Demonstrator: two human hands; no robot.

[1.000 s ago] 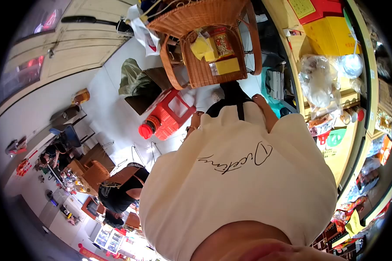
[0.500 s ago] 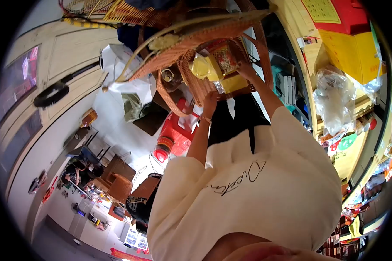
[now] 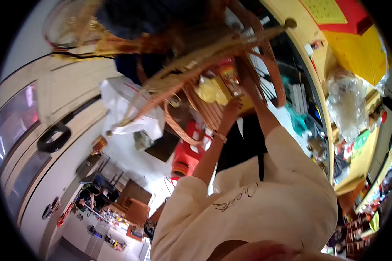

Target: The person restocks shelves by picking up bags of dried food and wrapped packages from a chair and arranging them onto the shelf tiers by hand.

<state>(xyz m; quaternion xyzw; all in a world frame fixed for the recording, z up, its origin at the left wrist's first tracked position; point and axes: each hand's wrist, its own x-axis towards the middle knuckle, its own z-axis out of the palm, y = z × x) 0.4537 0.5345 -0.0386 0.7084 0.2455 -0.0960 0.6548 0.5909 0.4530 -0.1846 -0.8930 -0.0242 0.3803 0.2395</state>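
Observation:
A brown wicker chair (image 3: 204, 108) stands in front of me. On its seat lie a yellow box (image 3: 221, 89), a pale yellow wrapped packet (image 3: 207, 92) and a red packet with a clear window (image 3: 230, 75). My left hand (image 3: 231, 109) is at the front of the seat, beside the yellow box. Its fingers look stretched out, with nothing visible in them. My right hand (image 3: 247, 80) reaches farther in, along the right side of the red packet. Its fingers are smeared by motion and partly in shadow, so I cannot see whether they grip anything.
The chair's curved arms (image 3: 273, 82) rise at both sides. To the left are a white plastic bag (image 3: 128, 106) and a red stool (image 3: 188, 152). Right of me runs a wooden shelf with a yellow box (image 3: 357, 52) and clear plastic bags (image 3: 346, 102). A person sits far off at lower left.
The view has shifted and blurred. My left hand has moved right and lies closer to my right hand. My right hand has reached farther in beside the red packet.

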